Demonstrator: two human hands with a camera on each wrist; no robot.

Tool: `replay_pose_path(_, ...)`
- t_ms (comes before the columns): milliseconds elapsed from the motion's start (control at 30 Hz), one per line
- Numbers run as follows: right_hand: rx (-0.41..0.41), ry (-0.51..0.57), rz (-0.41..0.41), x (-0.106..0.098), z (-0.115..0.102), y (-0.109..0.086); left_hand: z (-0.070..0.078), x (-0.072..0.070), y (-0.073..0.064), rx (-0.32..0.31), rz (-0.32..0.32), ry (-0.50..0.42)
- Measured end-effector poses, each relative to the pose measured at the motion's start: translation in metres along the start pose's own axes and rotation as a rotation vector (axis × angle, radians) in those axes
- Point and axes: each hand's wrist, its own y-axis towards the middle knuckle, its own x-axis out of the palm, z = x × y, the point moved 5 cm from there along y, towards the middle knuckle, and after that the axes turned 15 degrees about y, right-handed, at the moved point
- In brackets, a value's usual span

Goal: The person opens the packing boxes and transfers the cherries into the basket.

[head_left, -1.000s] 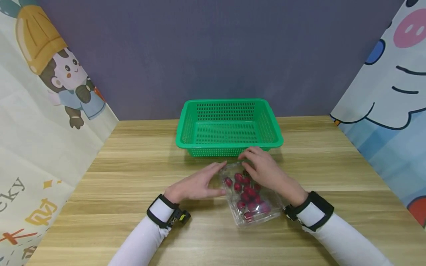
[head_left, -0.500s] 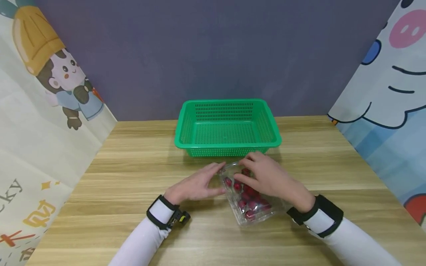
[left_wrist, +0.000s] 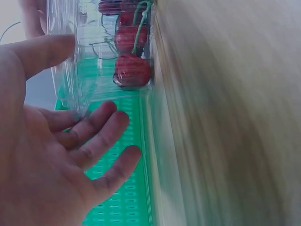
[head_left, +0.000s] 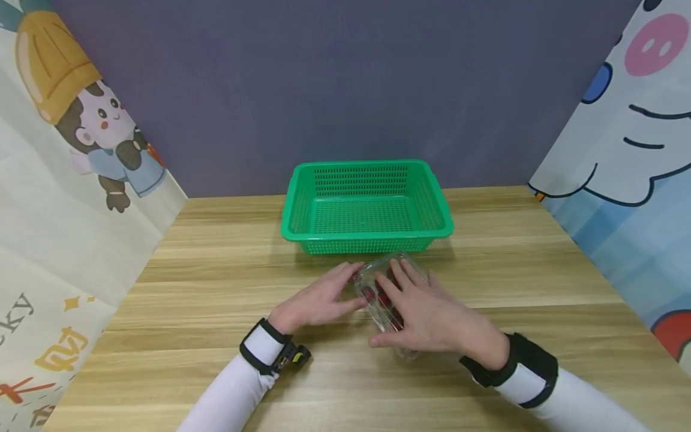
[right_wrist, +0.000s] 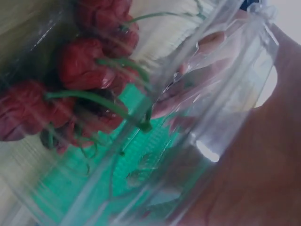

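Note:
A clear plastic clamshell box (head_left: 373,270) with red cherries (left_wrist: 132,70) inside stands on the table in front of the green basket. The cherries have thin green stems and show through the wall in both wrist views. My right hand (head_left: 429,315) lies over the lid with fingers spread, covering much of the box. At the box's left side is my left hand (head_left: 315,303), its thumb against the long side and its forefinger at the far left corner. The other left fingers (left_wrist: 106,141) reach out loosely near the basket.
An open green plastic basket (head_left: 367,236) with slotted walls stands at the back against a dark wall (head_left: 345,90). Cartoon-printed sheets flank the wooden table (head_left: 227,252) on the left and right. Each wrist wears a black strap (head_left: 518,372).
My right hand has gone from bent fingers at the lid's far edge to lying spread across it, shifting nearer to me. My left hand stays at the box's side.

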Motion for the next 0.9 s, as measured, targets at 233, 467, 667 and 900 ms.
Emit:
replay_pose_path(233,0.011,-0.018,-0.013,0.0052,-0.0037,0.0000,0.0005,0.0010,0.0031,-0.014,0.030,-0.022)
replay_pose_path(467,0.013,-0.042,-0.018,0.0066,-0.0068,0.0006,0.0006,0.0010,0.0054,-0.030,0.095,-0.022)
replay_pose_path(667,0.015,-0.073,-0.016,0.0072,-0.0083,0.0029,0.0015,0.0013,0.0064,-0.039,0.121,-0.031)
replay_pose_path(900,0.013,-0.062,0.000,0.0068,-0.0094,0.0043,0.0010,0.0009,0.0063,-0.063,0.104,-0.081)
